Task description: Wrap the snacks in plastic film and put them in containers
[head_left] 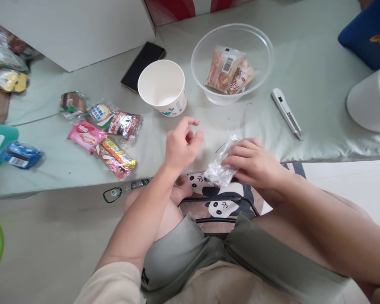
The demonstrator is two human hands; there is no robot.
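Note:
My left hand [183,142] hovers over the table's front edge, just below a white paper tub [161,84]. Its thumb and forefinger are apart, the other fingers curl inward, and nothing shows between them. Crumpled clear plastic wrap [223,169] is gripped under the fingers of my right hand [255,162] at the table edge. Behind the hands, a clear plastic bowl [199,63] holds two wrapped snacks [224,69]. A white utility knife [286,112] lies to the right of the bowl.
Several packaged snacks [103,135] lie at the left, near a blue packet [21,155]. A black phone [142,65] rests behind the tub, beside a white box [91,29]. A white bin [367,101] stands at the right. Below the edge is a panda-print bag [223,207].

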